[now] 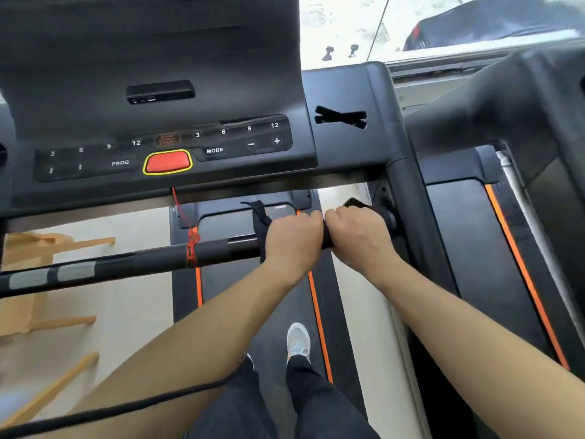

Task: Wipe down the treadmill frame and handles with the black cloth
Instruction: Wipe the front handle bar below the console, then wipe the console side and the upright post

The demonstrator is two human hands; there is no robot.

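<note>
While I stand on the treadmill belt (pixel 278 312), the console (pixel 164 147) is above and the handle bar (pixel 142 259) crosses below it. My left hand (pixel 292 240) and right hand (pixel 357 236) sit side by side, fingers closed around the bar over the black cloth (pixel 262 221), one end hanging free.

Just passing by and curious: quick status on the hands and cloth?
Left hand and right hand both clenched on the handlebar. Black cloth wrapped under both hands. Red cord tied on bar to the left.
</note>
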